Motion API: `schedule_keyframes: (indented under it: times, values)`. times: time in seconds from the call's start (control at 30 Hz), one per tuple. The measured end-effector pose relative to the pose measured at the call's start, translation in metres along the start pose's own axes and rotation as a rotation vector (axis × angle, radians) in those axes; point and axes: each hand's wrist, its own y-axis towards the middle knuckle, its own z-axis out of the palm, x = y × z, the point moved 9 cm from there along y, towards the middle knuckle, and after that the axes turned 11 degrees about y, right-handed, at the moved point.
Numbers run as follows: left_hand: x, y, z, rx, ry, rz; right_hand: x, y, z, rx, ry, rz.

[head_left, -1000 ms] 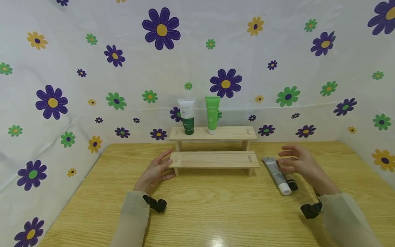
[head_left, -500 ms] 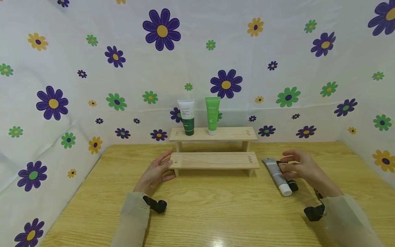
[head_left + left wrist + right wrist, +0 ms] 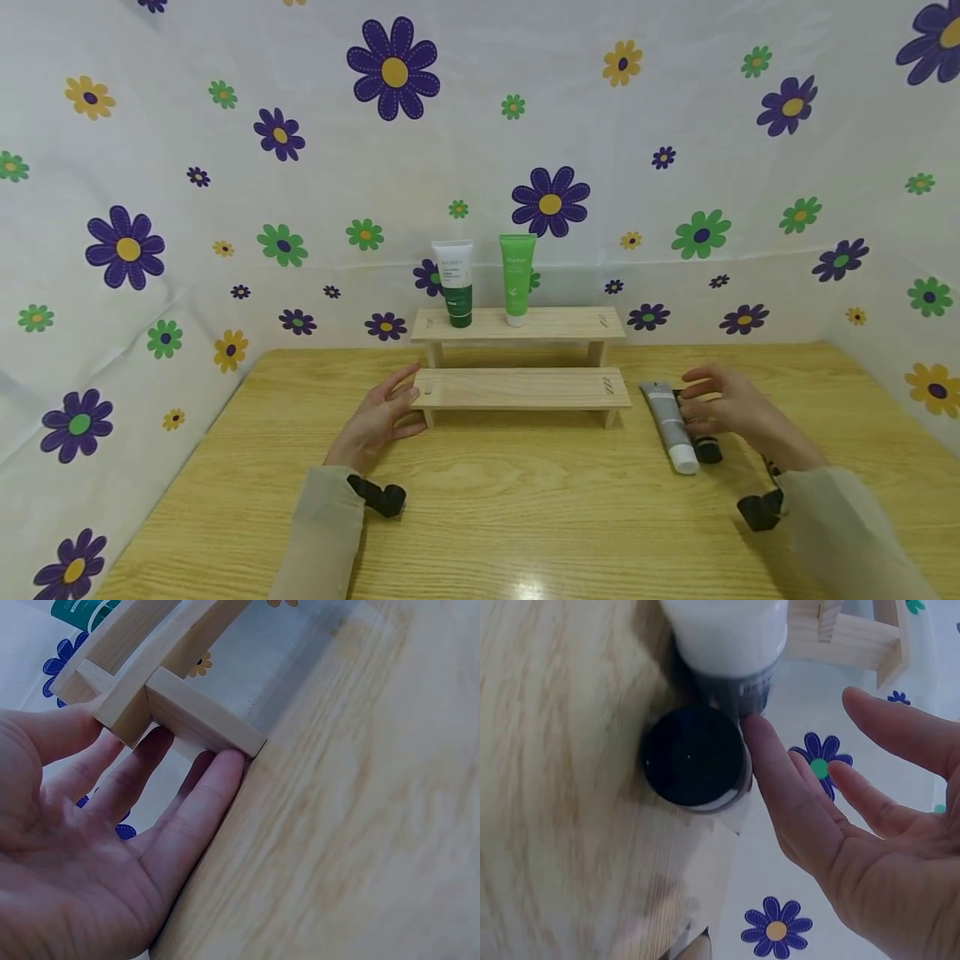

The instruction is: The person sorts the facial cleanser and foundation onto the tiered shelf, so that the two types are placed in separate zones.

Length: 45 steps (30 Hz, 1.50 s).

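Black-capped tube (image 3: 694, 756) on desk (image 3: 525, 517), right of wooden shelf (image 3: 517, 388); I lose most of it behind right hand (image 3: 726, 411) | grey tube (image 3: 668, 423) alongside, white cap, print unreadable | right hand loosely spread, gripping nothing, fingertip at tubes | left hand (image 3: 378, 421) spread against shelf's end, not clenched | white-and-green tube (image 3: 456, 285), green tube (image 3: 517, 279) upright on top tier, lettering too small

Close behind the left fingers (image 3: 201, 806), the left wrist camera faces forward at the wooden shelf (image 3: 201, 712), close behind the right fingers (image 3: 786, 793) the right one faces the black-capped tube (image 3: 694, 756), and the head camera, higher and farther behind both, looks forward and down, sharing shelf and tube.
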Motion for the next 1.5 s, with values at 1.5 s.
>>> schedule_keyframes:
  times: [1.5]
  values:
    - [-0.002, -0.001, 0.001, 0.024, 0.024, 0.029, -0.002, 0.011, 0.019, 0.007, 0.013, 0.11]
